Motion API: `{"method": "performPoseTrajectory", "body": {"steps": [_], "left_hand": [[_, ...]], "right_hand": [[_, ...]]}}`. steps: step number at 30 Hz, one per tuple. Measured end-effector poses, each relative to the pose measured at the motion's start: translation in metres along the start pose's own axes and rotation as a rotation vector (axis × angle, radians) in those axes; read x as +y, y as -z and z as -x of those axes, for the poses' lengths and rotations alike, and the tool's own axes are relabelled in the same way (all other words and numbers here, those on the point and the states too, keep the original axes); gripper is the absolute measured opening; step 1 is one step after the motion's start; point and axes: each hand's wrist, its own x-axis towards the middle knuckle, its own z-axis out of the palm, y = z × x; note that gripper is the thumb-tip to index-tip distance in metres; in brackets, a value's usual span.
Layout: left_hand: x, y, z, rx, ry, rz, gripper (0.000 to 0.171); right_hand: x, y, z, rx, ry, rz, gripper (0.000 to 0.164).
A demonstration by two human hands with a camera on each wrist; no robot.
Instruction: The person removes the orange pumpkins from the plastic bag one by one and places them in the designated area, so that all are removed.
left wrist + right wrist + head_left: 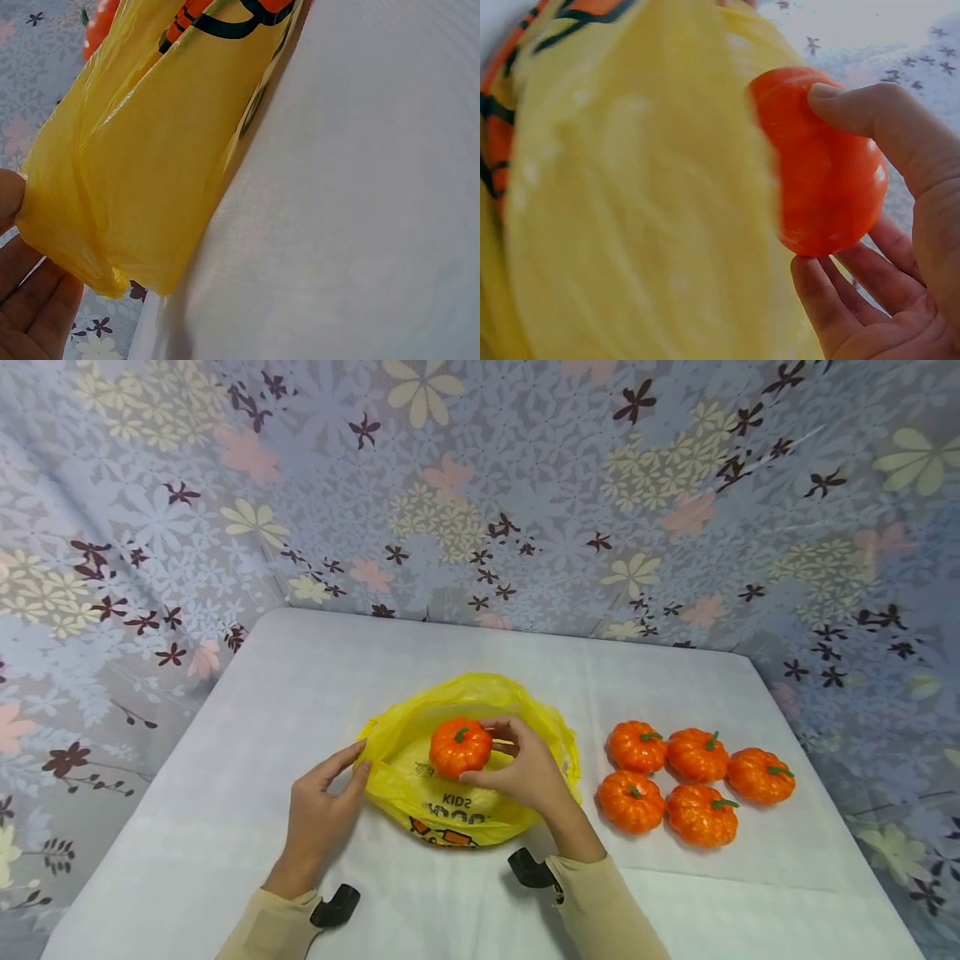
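Observation:
A yellow plastic bag (480,831) with printed lettering lies on the white table with its mouth spread wide. My left hand (322,814) pinches the bag's left rim between thumb and fingers; in the left wrist view the bag's side (150,150) hangs from those fingers (41,300). Over the bag's opening, my right hand (528,772) holds a small orange toy pumpkin (459,747) with a green stem. The right wrist view shows the thumb on one side of the pumpkin (825,165) and fingertips on the other, with the bag's wall partly covering it.
Several more orange pumpkins (632,802) with green stems sit grouped on the table right of the bag. White cloth covers the table (225,735). A flower-patterned cloth (480,485) hangs behind and around it.

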Motion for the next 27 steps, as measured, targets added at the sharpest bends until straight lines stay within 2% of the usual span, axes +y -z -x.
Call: {"method": "performPoseTrajectory", "body": {"steps": [9,17,21,24,27], "left_hand": [[0.001,0.001,0.002,-0.001,0.018,0.004,0.034],[0.002,0.0,0.0,0.008,-0.003,0.012,0.033],[0.002,0.0,0.001,0.008,0.011,0.014,0.034],[0.002,0.0,0.002,0.007,0.016,0.008,0.034],[0.002,0.0,0.001,0.007,0.011,0.005,0.034]], "right_hand": [[-0.008,0.021,0.005,0.052,0.088,0.014,0.07],[-0.012,0.047,0.016,0.163,0.124,0.022,0.068],[-0.013,0.064,0.025,0.204,0.104,-0.022,0.067],[-0.014,0.078,0.033,0.233,0.092,-0.013,0.067],[-0.016,0.092,0.042,0.283,0.081,0.083,0.067]]}}
